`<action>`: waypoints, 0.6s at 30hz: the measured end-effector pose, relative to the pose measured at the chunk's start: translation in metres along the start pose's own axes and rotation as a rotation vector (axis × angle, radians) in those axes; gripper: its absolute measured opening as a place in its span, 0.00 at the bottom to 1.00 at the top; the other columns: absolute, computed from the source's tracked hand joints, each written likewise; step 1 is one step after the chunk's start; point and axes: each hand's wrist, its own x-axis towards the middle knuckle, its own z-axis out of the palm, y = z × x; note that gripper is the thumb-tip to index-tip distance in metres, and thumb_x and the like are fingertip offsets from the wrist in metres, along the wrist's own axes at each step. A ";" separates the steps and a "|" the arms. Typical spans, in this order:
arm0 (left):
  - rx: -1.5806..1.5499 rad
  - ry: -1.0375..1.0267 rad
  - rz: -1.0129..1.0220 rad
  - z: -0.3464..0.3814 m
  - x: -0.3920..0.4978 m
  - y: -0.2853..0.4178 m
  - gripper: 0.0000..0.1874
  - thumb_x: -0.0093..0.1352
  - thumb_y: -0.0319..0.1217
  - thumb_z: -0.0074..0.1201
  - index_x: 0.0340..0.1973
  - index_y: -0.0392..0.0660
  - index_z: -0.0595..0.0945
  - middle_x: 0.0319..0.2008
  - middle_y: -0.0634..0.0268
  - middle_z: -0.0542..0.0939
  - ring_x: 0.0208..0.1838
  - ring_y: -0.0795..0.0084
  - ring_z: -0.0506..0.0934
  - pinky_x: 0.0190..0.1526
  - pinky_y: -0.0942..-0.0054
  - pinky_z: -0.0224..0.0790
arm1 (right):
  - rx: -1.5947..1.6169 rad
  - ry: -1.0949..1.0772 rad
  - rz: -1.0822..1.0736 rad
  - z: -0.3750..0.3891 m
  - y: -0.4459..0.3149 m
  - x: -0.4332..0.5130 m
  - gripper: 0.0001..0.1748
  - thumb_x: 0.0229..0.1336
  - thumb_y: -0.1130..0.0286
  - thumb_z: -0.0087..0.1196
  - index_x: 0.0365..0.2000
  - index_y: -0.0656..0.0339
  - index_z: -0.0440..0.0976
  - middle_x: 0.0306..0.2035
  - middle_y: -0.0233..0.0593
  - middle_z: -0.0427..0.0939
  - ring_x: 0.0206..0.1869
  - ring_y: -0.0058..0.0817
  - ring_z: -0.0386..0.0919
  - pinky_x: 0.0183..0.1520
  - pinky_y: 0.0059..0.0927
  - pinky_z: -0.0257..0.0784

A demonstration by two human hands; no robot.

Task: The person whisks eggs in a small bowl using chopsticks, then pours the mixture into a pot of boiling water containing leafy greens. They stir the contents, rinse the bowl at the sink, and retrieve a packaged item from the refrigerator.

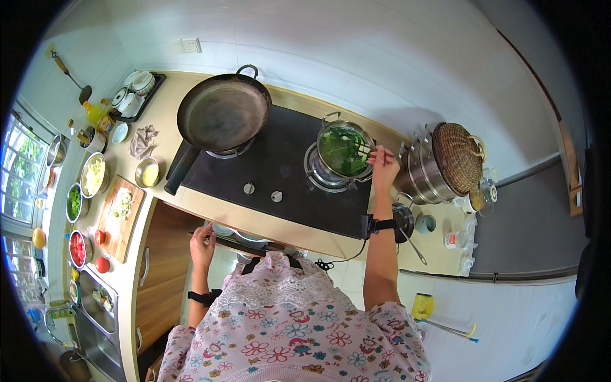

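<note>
Wooden chopsticks (363, 146) are in my right hand (384, 167), their tips among the leafy greens (341, 155) in a steel pot (326, 123). Liquid surrounds the greens, and the pot sits on the right burner (312, 167) of a black gas cooktop (286, 143). My left hand (202, 244) is at the counter's front edge, above an open drawer where white dishes (223, 230) show. Its fingers are loosely bent and apart, with nothing seen in them. A large iron wok (224, 114) rests on the left burner, its handle towards me; it looks bare inside.
A steamer pot (425, 172) with a woven lid (456, 160) stands right of my right hand, beside a small dark pan (403, 222). On the left are a cutting board (136, 203) with chopped vegetables, bowls of cut food (94, 174), a tomato (101, 265) and a sink (98, 341).
</note>
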 end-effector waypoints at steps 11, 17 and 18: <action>0.052 0.146 -0.031 -0.032 0.004 -0.032 0.15 0.65 0.22 0.57 0.48 0.42 0.83 0.41 0.59 0.82 0.36 0.69 0.80 0.36 0.72 0.72 | 0.120 -0.090 0.021 -0.017 -0.040 -0.013 0.16 0.67 0.66 0.52 0.33 0.73 0.78 0.25 0.43 0.81 0.20 0.24 0.78 0.24 0.24 0.74; 0.003 0.213 -0.113 -0.056 0.007 -0.057 0.16 0.66 0.23 0.55 0.50 0.44 0.83 0.42 0.62 0.82 0.40 0.72 0.80 0.37 0.75 0.72 | -0.004 0.031 -0.074 -0.004 -0.019 -0.003 0.15 0.67 0.67 0.52 0.38 0.73 0.78 0.30 0.41 0.82 0.26 0.22 0.79 0.32 0.22 0.76; 0.007 0.215 -0.136 -0.059 0.008 -0.060 0.16 0.66 0.23 0.55 0.50 0.45 0.83 0.43 0.62 0.82 0.40 0.72 0.80 0.37 0.75 0.72 | -0.011 0.032 -0.032 0.001 -0.011 -0.003 0.15 0.68 0.67 0.51 0.39 0.73 0.79 0.31 0.41 0.82 0.27 0.22 0.80 0.33 0.22 0.76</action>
